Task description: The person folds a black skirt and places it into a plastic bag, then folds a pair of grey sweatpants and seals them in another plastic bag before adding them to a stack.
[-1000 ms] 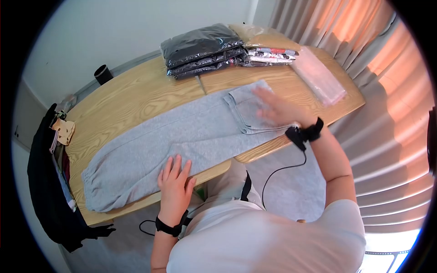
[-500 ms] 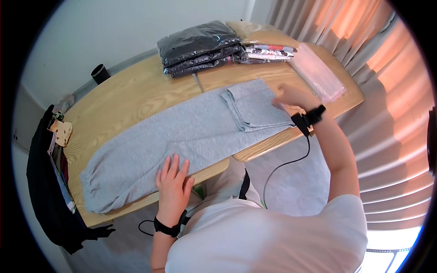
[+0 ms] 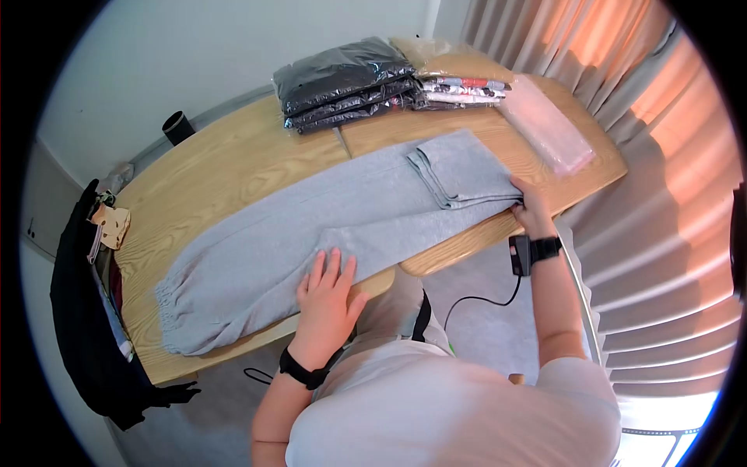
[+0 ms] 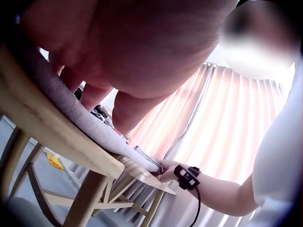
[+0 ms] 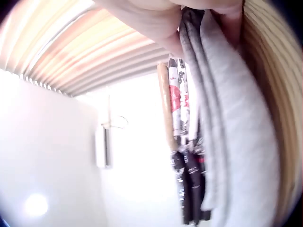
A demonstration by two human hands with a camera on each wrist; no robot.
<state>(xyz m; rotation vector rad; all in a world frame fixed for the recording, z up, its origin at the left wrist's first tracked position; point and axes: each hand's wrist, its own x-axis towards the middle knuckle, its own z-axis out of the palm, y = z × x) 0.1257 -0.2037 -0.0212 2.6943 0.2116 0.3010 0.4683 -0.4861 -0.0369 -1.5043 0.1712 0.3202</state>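
Observation:
Light grey pants (image 3: pixel 264 233) lie lengthwise on the wooden table (image 3: pixel 226 167), the gathered elastic end at the left and a folded-over part at the right. The left hand (image 3: pixel 327 307) rests flat on their near edge, fingers spread. At the right end, the right hand (image 3: pixel 534 208) pinches the near corner of the folded layers, thumb on top. The right wrist view shows the stacked grey layers (image 5: pixel 236 127) held between the fingers (image 5: pixel 222 9). In the left wrist view the left hand (image 4: pixel 137 52) lies over the cloth at the table edge.
Bagged dark garments (image 3: pixel 342 78) and a bagged tan and patterned stack (image 3: pixel 459 74) stand at the back. Pinkish clear bags (image 3: pixel 548 128) lie at the right. A black cup (image 3: pixel 178 128) is behind the table, dark clothing (image 3: pixel 78 311) at the left end.
The right hand has come down from above the folded part to its near right corner and taken hold. The pants have shifted slightly right, with the left hand still on them.

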